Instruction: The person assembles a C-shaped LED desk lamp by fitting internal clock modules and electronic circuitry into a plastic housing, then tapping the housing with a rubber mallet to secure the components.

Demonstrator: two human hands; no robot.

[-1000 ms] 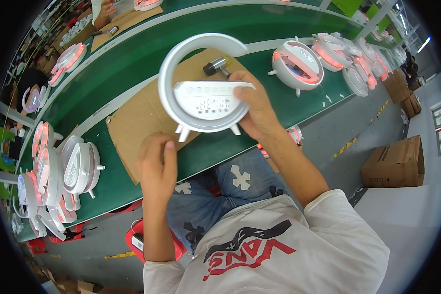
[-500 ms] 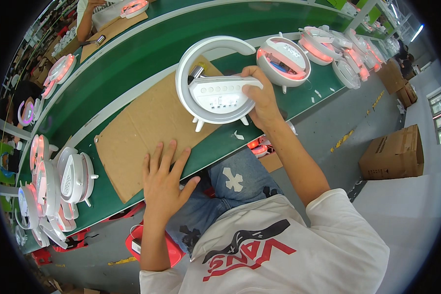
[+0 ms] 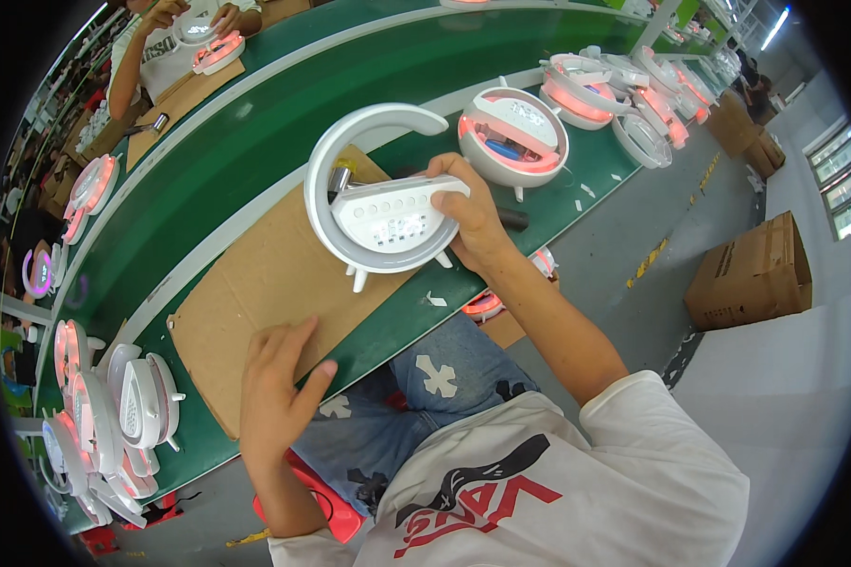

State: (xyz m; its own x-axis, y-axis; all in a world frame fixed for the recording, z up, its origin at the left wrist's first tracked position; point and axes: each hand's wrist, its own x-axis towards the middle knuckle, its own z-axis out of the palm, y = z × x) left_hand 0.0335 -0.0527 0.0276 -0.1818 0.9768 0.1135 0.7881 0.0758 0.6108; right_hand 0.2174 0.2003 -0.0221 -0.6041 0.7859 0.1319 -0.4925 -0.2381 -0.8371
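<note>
My right hand [image 3: 473, 219] grips a white G-shaped lamp clock [image 3: 336, 241] by the right end of its middle panel, thumb in front. The panel has a row of round buttons and a lit display, and short legs point down toward me. Behind the lamp clock a shiny metal tool head [image 3: 341, 178] shows in part. A dark handle [image 3: 513, 219] pokes out past my right hand; whether the two belong together is hidden. My left hand [image 3: 279, 383] is open and empty, fingers loosely stretched at the near edge of the cardboard sheet [image 3: 246, 293].
Right of the held one stands a round lamp clock [image 3: 515, 142] glowing red, with more piled beyond. Another pile of lamp clocks [image 3: 95, 416] is at the left. Across the green conveyor [image 3: 255, 132] a co-worker's hands [image 3: 165, 14] hold a part. A carton [image 3: 752, 274] sits at the right.
The whole view has shifted a little. My left hand has drawn back toward me with its fingers curling slightly. The lamp clock stays in my right hand, and the dark handle has come into sight.
</note>
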